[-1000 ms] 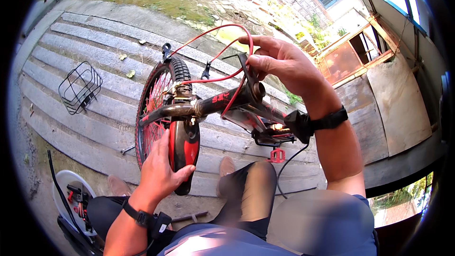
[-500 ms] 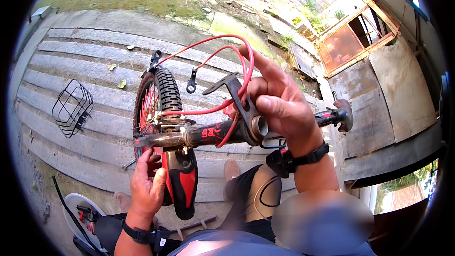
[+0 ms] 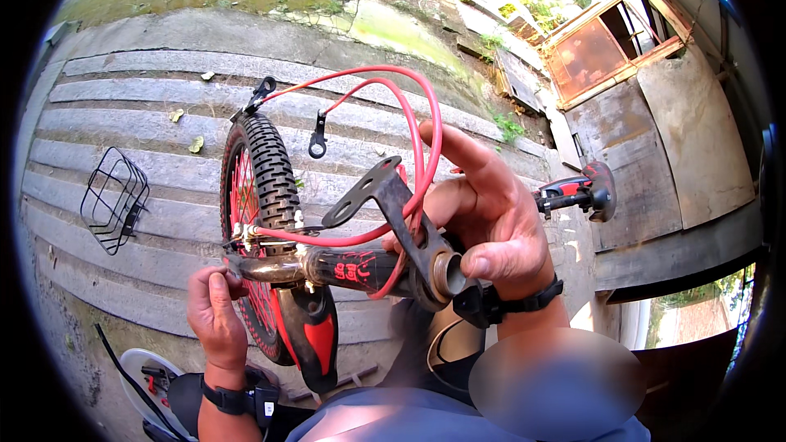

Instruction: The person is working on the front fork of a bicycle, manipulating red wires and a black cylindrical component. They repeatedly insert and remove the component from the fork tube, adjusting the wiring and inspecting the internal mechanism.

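A small bicycle's front end lies across in front of me. Its black head tube (image 3: 354,268) has red markings, and a black metal bracket (image 3: 378,192) with slots sits at its open upper end. My right hand (image 3: 491,217) is closed round the bracket end, thumb at the threaded rim, index finger stretched up behind the red cables (image 3: 427,106). Some of its fingers are hidden. My left hand (image 3: 214,303) pinches the end of the metal fork (image 3: 274,270). Beyond the fork stands the knobby front tyre (image 3: 270,168); below hangs a red-black fender (image 3: 315,331).
A black wire basket (image 3: 115,200) lies on the stone slabs at left. Near my left arm stands a white bucket (image 3: 135,368) with tools. A black clamp (image 3: 318,141) dangles from one cable. The bicycle saddle (image 3: 602,190) is at right, by weathered wooden boards (image 3: 655,164).
The bicycle's front end has shifted left and the bracket has swung lower and nearer. My left hand has moved left and up, its fingers now pinching the fork's end.
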The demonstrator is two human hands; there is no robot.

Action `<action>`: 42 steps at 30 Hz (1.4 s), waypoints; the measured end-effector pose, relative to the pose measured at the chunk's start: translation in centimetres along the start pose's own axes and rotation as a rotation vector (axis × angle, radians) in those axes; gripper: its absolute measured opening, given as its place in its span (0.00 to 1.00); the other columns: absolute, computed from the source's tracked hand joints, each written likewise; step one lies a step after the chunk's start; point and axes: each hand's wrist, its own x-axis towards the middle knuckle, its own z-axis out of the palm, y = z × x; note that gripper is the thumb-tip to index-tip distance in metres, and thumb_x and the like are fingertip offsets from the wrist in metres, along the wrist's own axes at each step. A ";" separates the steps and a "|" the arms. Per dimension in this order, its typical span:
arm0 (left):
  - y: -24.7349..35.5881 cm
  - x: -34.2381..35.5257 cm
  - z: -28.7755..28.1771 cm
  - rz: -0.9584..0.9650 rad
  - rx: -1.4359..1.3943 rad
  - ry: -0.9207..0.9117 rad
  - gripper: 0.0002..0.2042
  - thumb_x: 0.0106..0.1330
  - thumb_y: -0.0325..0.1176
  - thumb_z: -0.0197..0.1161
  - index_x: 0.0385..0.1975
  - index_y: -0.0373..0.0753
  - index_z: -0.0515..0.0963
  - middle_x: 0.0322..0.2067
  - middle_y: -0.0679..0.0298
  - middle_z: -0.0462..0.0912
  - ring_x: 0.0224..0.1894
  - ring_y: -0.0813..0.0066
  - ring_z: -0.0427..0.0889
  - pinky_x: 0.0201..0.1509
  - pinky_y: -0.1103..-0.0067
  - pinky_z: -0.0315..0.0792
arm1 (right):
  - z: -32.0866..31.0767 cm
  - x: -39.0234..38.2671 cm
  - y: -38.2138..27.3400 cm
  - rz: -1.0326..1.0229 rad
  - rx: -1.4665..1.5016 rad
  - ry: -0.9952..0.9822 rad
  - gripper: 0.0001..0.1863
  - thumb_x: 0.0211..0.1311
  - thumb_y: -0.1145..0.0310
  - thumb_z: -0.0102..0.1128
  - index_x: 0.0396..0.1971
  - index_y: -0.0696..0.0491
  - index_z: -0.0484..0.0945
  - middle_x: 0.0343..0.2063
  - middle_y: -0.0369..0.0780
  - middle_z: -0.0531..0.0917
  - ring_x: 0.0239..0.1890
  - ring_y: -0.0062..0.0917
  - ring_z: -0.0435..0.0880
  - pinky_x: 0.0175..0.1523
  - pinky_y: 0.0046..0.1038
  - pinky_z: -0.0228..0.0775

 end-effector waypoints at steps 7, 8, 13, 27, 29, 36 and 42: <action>1.1 2.4 -0.5 0.109 0.060 0.045 0.09 0.83 0.35 0.51 0.48 0.36 0.75 0.35 0.65 0.79 0.36 0.79 0.78 0.44 0.79 0.75 | 0.4 -0.4 0.0 0.008 0.023 0.049 0.62 0.44 0.69 0.81 0.76 0.68 0.50 0.33 0.49 0.87 0.42 0.37 0.88 0.57 0.33 0.74; 1.6 2.9 -0.9 0.135 0.076 0.049 0.09 0.82 0.34 0.51 0.48 0.36 0.75 0.36 0.65 0.79 0.37 0.79 0.78 0.45 0.79 0.75 | 0.0 -0.3 0.2 -0.024 0.037 -0.022 0.60 0.47 0.70 0.80 0.77 0.67 0.48 0.37 0.49 0.87 0.45 0.35 0.87 0.59 0.31 0.72; 8.0 5.6 0.2 0.381 0.027 -0.098 0.10 0.77 0.32 0.59 0.51 0.35 0.75 0.43 0.61 0.77 0.42 0.74 0.80 0.49 0.76 0.76 | 0.1 -0.4 1.0 -0.079 0.022 0.000 0.62 0.45 0.71 0.80 0.76 0.69 0.47 0.37 0.51 0.89 0.46 0.39 0.89 0.61 0.35 0.73; 19.2 9.9 7.8 0.784 0.350 -0.722 0.25 0.63 0.49 0.74 0.51 0.35 0.81 0.44 0.53 0.83 0.45 0.64 0.82 0.47 0.73 0.76 | -0.5 -0.6 0.9 -0.054 0.015 -0.066 0.59 0.51 0.74 0.78 0.77 0.68 0.45 0.40 0.52 0.88 0.50 0.41 0.89 0.64 0.39 0.72; 19.2 9.8 7.7 0.717 0.352 -0.733 0.23 0.66 0.45 0.73 0.51 0.35 0.81 0.44 0.53 0.83 0.45 0.64 0.82 0.47 0.73 0.76 | -0.7 -0.7 0.9 -0.065 0.001 -0.103 0.57 0.54 0.74 0.76 0.78 0.67 0.46 0.41 0.49 0.88 0.50 0.35 0.87 0.63 0.35 0.71; 19.1 9.5 8.6 0.818 0.410 -0.663 0.17 0.64 0.31 0.72 0.52 0.35 0.83 0.33 0.57 0.85 0.32 0.64 0.86 0.34 0.73 0.78 | -0.5 -0.8 0.9 -0.073 0.028 -0.142 0.54 0.58 0.75 0.73 0.79 0.63 0.46 0.43 0.45 0.86 0.50 0.25 0.83 0.62 0.26 0.68; 19.0 9.1 9.1 0.936 0.496 -0.562 0.19 0.57 0.28 0.74 0.50 0.36 0.84 0.31 0.59 0.86 0.30 0.66 0.86 0.31 0.73 0.78 | -0.8 -0.6 1.0 -0.088 0.025 -0.167 0.54 0.58 0.75 0.73 0.79 0.63 0.45 0.43 0.45 0.86 0.50 0.25 0.82 0.61 0.27 0.69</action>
